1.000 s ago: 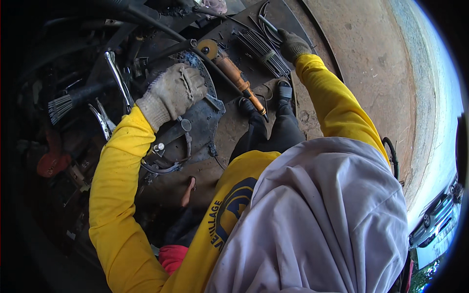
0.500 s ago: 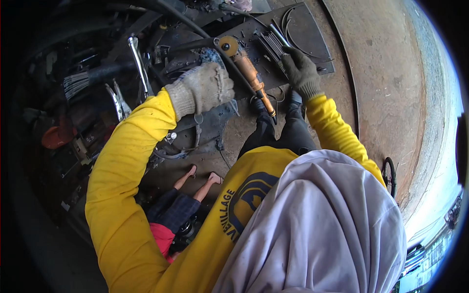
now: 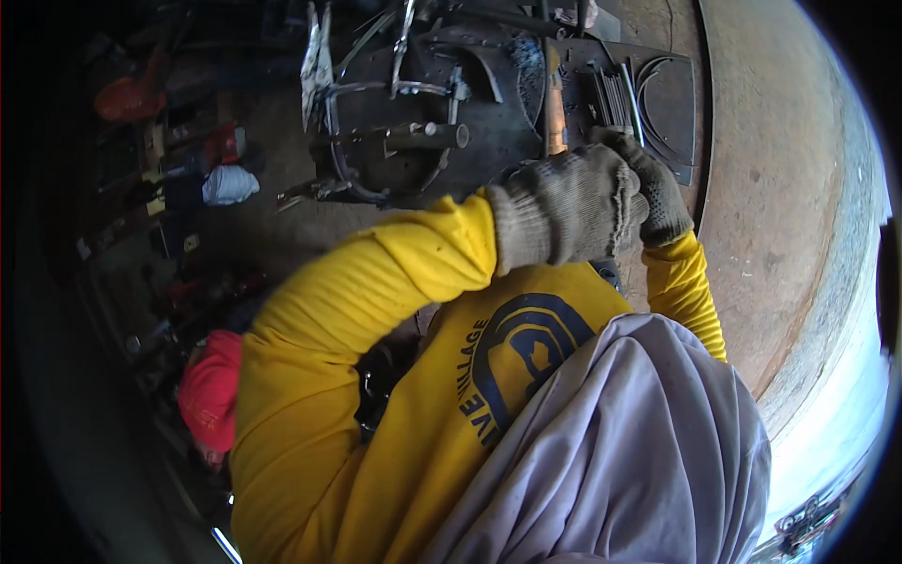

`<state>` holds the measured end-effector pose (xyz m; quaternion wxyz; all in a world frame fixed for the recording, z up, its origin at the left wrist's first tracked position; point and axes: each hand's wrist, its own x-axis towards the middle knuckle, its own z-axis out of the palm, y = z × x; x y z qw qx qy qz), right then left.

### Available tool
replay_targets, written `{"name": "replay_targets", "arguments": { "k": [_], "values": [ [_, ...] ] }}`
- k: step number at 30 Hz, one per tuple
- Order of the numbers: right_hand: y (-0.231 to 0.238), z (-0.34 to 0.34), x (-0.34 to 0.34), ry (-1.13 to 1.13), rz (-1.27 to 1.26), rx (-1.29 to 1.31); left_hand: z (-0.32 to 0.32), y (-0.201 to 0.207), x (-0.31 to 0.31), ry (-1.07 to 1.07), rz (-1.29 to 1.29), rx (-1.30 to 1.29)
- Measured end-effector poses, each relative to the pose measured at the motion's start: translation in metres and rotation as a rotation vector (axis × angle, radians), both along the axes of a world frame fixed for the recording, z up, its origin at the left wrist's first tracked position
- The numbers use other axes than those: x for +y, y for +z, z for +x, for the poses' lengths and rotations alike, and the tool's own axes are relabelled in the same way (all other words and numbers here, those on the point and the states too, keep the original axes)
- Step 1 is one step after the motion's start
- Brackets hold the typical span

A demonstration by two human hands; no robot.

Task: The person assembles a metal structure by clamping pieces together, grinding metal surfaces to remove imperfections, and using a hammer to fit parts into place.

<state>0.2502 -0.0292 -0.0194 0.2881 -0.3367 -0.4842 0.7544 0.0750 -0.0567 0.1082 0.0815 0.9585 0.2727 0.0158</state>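
1. In the head view, the left hand is held across the front of the body, its gloved fingers curled inward; whether anything is enclosed cannot be told.
2. The right hand is partly covered by the left, the two being overlapped in the picture; contact between them cannot be confirmed. Its fingers are bent, but its grip is hidden.
3. A silver rod is seen running down to the right glove, at the near side of the metal table. Whether it is gripped or merely lies there cannot be judged.
4. Beside it, a bundle of thin rods is laid in parallel, probably so that single pieces can be picked out easily. A curved wire is spread to the right.
5. An orange tool is placed just beyond the left glove, presumably to be kept within reach.
6. Farther left, locking pliers are set against a bent metal frame, apparently so that its parts are kept from shifting.
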Motion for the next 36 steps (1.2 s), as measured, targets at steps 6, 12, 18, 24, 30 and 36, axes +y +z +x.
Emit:
{"name": "replay_targets", "arguments": {
  "k": [6,12,18,24,30,36],
  "values": [
    [-0.019,0.019,0.0,-0.115,-0.007,-0.259,-0.084,-0.013,-0.135,0.925,-0.072,-0.365],
    [0.0,0.01,-0.001,0.007,0.047,-0.386,-0.104,-0.039,-0.173,1.775,-0.363,-0.646],
    [0.03,-0.012,-0.029,0.098,0.07,-0.233,-0.128,-0.043,-0.132,2.196,-0.45,-0.767],
    [0.032,-0.016,-0.046,0.03,-0.076,-0.209,-0.138,-0.065,-0.117,2.195,-0.556,-0.884],
    [0.034,-0.025,-0.042,0.024,-0.1,-0.099,-0.142,-0.096,-0.14,2.015,-0.658,-1.493],
    [0.059,-0.024,-0.051,0.053,0.133,-0.084,-0.087,-0.076,-0.177,1.595,-0.865,-2.124]
  ]
}}
